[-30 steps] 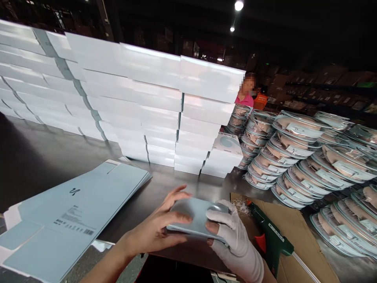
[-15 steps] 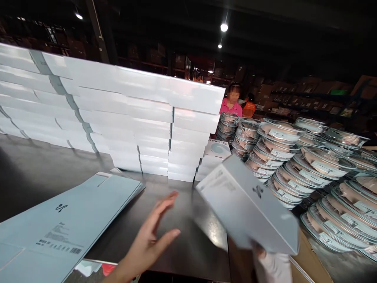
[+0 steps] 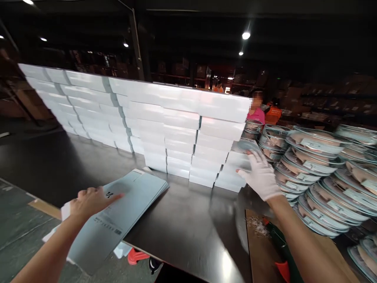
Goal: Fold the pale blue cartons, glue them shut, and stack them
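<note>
**Right hand (image 3: 260,177) swings out to a low column of boxes (image 3: 231,177) as left hand (image 3: 90,202) crosses to flat cartons (image 3: 140,192)**

Half a second ago the gloved right hand carried a pale box aloft at a tilt while the bare left hand reached over the metal surface (image 3: 182,226). Now nothing hangs in the air. The right arm stretches forward, thumb and fingers well spread at a swirl-printed box (image 3: 243,145) topping the column, beside the end of a tall white wall of boxes (image 3: 176,118). That suggests the carried box has been set down there, though whether this is the same one cannot be told for certain. The glove encloses nothing visible; actual contact is unclear.

The left hand lies over the left edge of the cartons, thumb stretched across the printed top near the black logo, fingers bent over the side. Their undersides are hidden, so a firm hold cannot be confirmed. The work appears to stand between a finished box and a flat one.

The carton pile lies on the surface at the person's left, its long axis running diagonally from near left to far right. The far end points toward the wall; the near end overhangs the surface's front edge, sloping down.
</note>
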A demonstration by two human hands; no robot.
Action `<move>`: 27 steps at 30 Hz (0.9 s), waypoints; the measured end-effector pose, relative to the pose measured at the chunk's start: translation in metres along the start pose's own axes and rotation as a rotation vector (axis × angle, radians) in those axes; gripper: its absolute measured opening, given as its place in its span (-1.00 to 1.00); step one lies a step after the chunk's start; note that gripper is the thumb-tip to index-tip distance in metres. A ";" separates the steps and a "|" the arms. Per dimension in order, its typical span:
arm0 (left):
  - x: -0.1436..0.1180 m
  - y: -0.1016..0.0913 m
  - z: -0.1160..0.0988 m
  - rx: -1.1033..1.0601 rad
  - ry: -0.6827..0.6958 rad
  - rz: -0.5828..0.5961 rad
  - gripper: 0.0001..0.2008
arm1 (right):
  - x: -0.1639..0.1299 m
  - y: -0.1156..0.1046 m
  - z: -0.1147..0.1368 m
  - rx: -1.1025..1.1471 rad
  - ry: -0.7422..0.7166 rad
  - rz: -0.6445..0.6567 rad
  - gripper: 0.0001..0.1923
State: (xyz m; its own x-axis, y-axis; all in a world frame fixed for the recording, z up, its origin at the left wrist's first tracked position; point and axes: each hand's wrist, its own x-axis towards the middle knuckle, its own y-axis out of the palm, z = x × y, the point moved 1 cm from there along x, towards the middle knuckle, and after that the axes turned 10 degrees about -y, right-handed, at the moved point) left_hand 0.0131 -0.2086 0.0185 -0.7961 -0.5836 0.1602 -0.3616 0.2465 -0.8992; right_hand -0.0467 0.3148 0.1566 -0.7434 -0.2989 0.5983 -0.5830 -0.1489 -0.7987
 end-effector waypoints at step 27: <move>-0.207 -0.014 -0.103 -0.532 0.884 0.575 -0.12 | -0.150 -0.071 0.116 1.270 0.161 0.594 -0.83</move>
State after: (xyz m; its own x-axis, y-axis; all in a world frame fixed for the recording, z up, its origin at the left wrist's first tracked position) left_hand 0.1332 -0.0119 0.0396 -0.8918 0.4050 0.2018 0.1691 0.7120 -0.6815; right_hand 0.1441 0.2605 0.1160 -0.8496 -0.5201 0.0882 0.4505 -0.8023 -0.3916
